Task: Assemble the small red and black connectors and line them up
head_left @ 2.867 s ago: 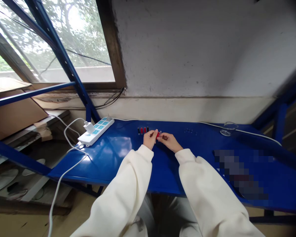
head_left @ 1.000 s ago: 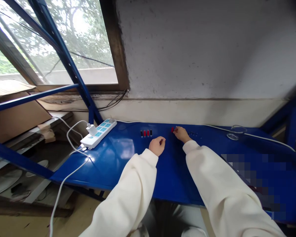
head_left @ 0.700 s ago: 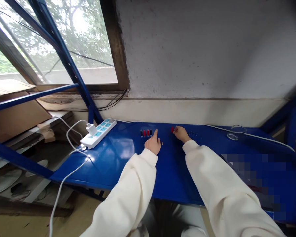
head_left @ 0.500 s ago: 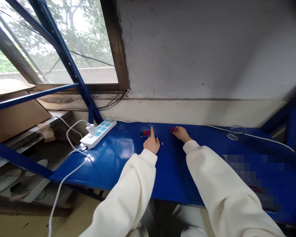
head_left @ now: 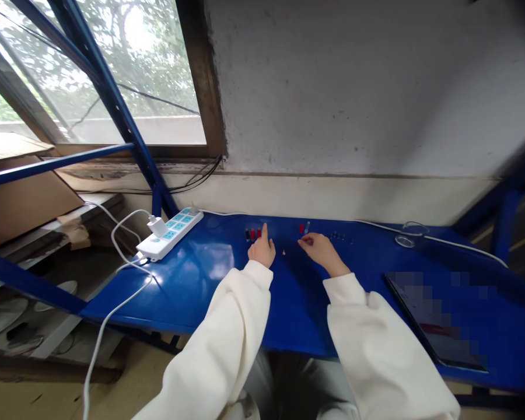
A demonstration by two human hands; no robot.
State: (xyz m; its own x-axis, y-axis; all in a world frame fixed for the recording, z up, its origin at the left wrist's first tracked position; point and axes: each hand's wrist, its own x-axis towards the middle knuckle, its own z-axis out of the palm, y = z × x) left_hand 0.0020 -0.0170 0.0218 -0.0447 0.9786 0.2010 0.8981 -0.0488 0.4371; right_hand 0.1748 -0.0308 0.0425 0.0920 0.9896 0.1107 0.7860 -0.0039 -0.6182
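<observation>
My left hand (head_left: 262, 251) rests on the blue tabletop, index finger stretched forward and the other fingers curled. Just left of that finger stand a small black cylinder (head_left: 247, 234) and two red cylinders (head_left: 255, 234) in a row. My right hand (head_left: 322, 249) is low over the table with thumb and fingers drawn together; whatever may be between them is too small to make out. Just beyond its fingertips are another red cylinder (head_left: 301, 228) and a small clear, bluish tube (head_left: 307, 227). A tiny copper-coloured piece (head_left: 283, 252) lies between the hands.
Several tiny dark pieces (head_left: 338, 235) lie right of my right hand. A clear round container (head_left: 405, 241) stands farther right, near a white cable. A dark tablet-like device (head_left: 435, 326) lies at the right. A white power strip (head_left: 170, 234) with a plug sits at the left.
My right hand has let go of the bluish tube beside the red cylinder and drawn back toward me. The left hand keeps its pointing pose. The whole view has shifted slightly.
</observation>
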